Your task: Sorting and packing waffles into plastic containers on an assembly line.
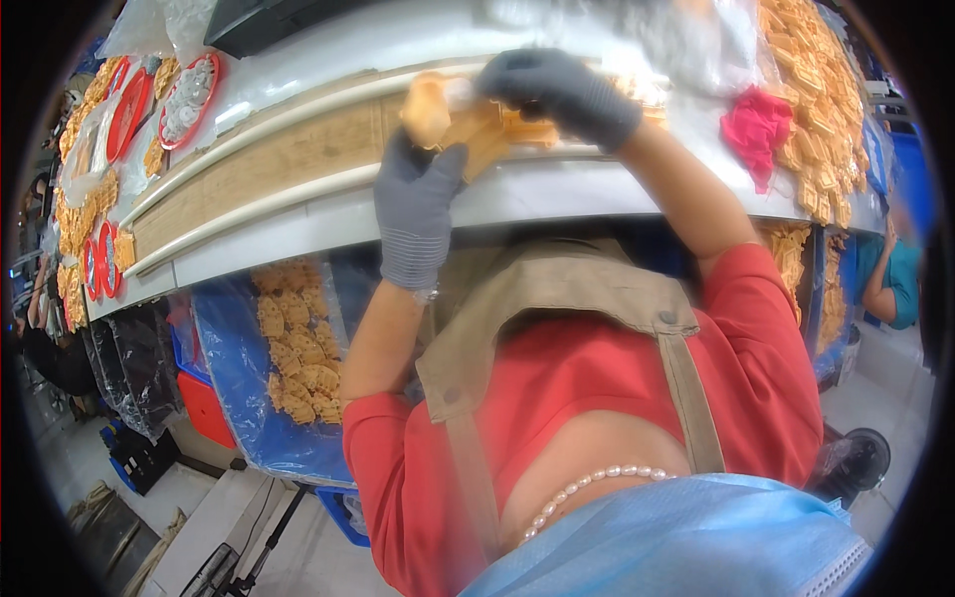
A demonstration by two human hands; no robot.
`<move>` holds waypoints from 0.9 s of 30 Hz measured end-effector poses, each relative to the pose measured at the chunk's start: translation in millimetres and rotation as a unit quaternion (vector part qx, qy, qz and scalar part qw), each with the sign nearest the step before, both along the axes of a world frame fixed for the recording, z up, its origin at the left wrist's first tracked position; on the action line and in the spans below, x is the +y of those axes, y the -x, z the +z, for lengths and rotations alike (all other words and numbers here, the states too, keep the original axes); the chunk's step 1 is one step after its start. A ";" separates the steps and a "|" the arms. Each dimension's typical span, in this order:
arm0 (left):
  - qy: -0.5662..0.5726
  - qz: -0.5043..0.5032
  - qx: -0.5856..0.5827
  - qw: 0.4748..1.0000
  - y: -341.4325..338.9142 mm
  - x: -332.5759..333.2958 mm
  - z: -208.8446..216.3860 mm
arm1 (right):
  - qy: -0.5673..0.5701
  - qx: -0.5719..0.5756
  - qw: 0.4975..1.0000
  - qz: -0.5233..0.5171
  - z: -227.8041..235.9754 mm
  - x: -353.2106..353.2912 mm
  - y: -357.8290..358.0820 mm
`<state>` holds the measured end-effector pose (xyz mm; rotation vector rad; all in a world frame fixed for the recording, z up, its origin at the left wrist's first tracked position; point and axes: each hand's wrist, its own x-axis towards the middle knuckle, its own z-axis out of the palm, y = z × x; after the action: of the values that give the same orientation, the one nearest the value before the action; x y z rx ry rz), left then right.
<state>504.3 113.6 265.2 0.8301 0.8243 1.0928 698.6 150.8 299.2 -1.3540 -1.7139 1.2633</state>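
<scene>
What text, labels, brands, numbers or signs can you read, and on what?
None readable.
Orange piece in the left hand: blurred, can't tell if marked.
Orange pieces piled at right: too small to tell.
Gloved right hand: no legible text.

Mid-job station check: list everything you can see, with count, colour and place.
Table: 1, white, across top
Held part: 1, orange, left hand
Loose parts: uncountable, orange, piled table right
Board: 1, brown, along table
Cloth: 1, pink, table right
Trays: several, red, table left
Lined bin: 1, blue, below table
Box: 1, red, left of bin
Co-worker: 1, teal sleeve, far right
Apron: 1, brown, on wearer
Left hand: 1, grey-gloved, centre
Right hand: 1, grey-gloved, beside held part
</scene>
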 end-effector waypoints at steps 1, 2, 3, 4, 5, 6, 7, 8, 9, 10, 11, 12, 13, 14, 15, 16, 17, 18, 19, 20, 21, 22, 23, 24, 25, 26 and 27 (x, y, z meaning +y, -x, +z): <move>0.000 -0.002 0.001 1.000 -2.3 1.0 1.5 | -0.025 -0.007 1.000 0.005 -0.8 -0.3 -3.7; 0.032 -0.014 -0.039 0.999 -4.7 2.1 2.7 | -0.025 -0.005 1.000 0.003 0.6 -1.7 -6.0; 0.063 -0.025 -0.078 0.995 -7.3 2.8 3.2 | -0.001 0.021 0.999 -0.028 3.0 -4.0 -7.6; 0.064 -0.027 -0.076 0.995 -9.9 3.3 2.8 | 0.023 0.047 0.997 -0.059 4.2 -5.5 -9.9; 0.063 -0.043 -0.067 0.995 -12.6 3.6 1.8 | 0.023 0.049 0.997 -0.061 2.0 -6.5 -13.0; 0.063 -0.060 -0.059 0.994 -15.7 3.9 1.2 | -0.028 0.038 0.996 -0.074 -2.1 -7.9 -16.6; 0.064 -0.063 -0.057 0.994 -18.7 4.0 2.2 | -0.079 0.026 0.993 -0.087 -4.5 -9.2 -21.1; 0.068 -0.062 -0.037 0.995 -21.6 4.2 4.3 | -0.079 0.027 0.992 -0.091 -3.7 -10.5 -28.0; 0.072 -0.060 -0.019 0.995 -23.8 5.0 5.0 | -0.069 0.033 0.991 -0.111 -1.9 -11.9 -36.8; 0.074 -0.062 -0.018 0.995 -23.7 8.7 5.2 | -0.059 0.038 0.989 -0.133 0.6 -13.5 -46.8; 0.050 -0.070 0.003 0.996 -21.3 15.6 5.3 | -0.059 0.049 0.984 -0.161 4.4 -15.4 -58.3; 0.025 -0.079 0.020 0.996 -20.1 22.9 5.8 | -0.093 0.051 0.980 -0.166 -0.4 -16.1 -77.7; 0.027 -0.086 0.048 0.995 -16.6 33.7 5.6 | -0.057 0.080 0.975 -0.198 6.2 -19.1 -88.9; 0.029 -0.086 0.047 0.995 -15.1 44.2 1.3 | -0.022 0.108 0.967 -0.229 13.0 -21.9 -100.3; 0.041 -0.105 0.072 0.991 -16.5 55.9 -2.7 | -0.032 0.126 0.962 -0.241 9.2 -26.3 -116.2; 0.052 -0.125 0.095 0.986 -19.2 61.7 -5.8 | -0.042 0.144 0.956 -0.253 7.6 -29.5 -127.8; 0.044 -0.122 0.115 0.985 -22.2 61.1 -7.9 | -0.007 0.134 0.942 -0.306 9.2 -33.2 -136.7; 0.043 -0.129 0.110 0.985 -25.5 63.9 -12.9 | -0.008 0.129 0.941 -0.313 -0.6 -33.4 -155.4; 0.048 -0.133 0.142 0.980 -32.0 64.3 -17.1 | -0.053 0.054 0.946 -0.315 -16.3 -33.1 -186.2; 0.052 -0.136 0.176 0.974 -39.3 64.6 -19.3 | -0.096 -0.019 0.944 -0.315 -25.3 -33.5 -206.5; 0.049 -0.130 0.196 0.971 -47.5 62.9 -14.8 | -0.139 -0.021 0.933 -0.333 -25.6 -34.2 -214.9; 0.048 -0.136 0.192 0.971 -54.7 64.3 -11.8 | -0.140 -0.026 0.931 -0.337 -28.2 -33.3 -229.1; 0.016 -0.149 0.263 0.953 -60.6 65.8 -9.5 | -0.144 -0.058 0.923 -0.353 -34.2 -27.8 -249.0; -0.017 -0.159 0.335 0.929 -63.3 67.2 -8.1 | -0.147 -0.087 0.914 -0.367 -37.8 -22.2 -258.6; -0.018 -0.160 0.334 0.929 -65.5 67.7 -7.9 | -0.176 -0.146 0.901 -0.369 -41.7 -19.4 -264.5; -0.046 -0.156 0.364 0.917 -67.0 67.8 -8.1 | -0.176 -0.146 0.900 -0.370 -43.7 -14.5 -269.4; -0.071 -0.149 0.393 0.905 -67.7 66.6 -8.6 | -0.221 -0.262 0.884 -0.317 -44.9 -8.6 -271.2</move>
<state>572.0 180.2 256.6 1.5118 1.2347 0.5244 969.9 142.1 254.3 -1.8396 -1.5329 0.1237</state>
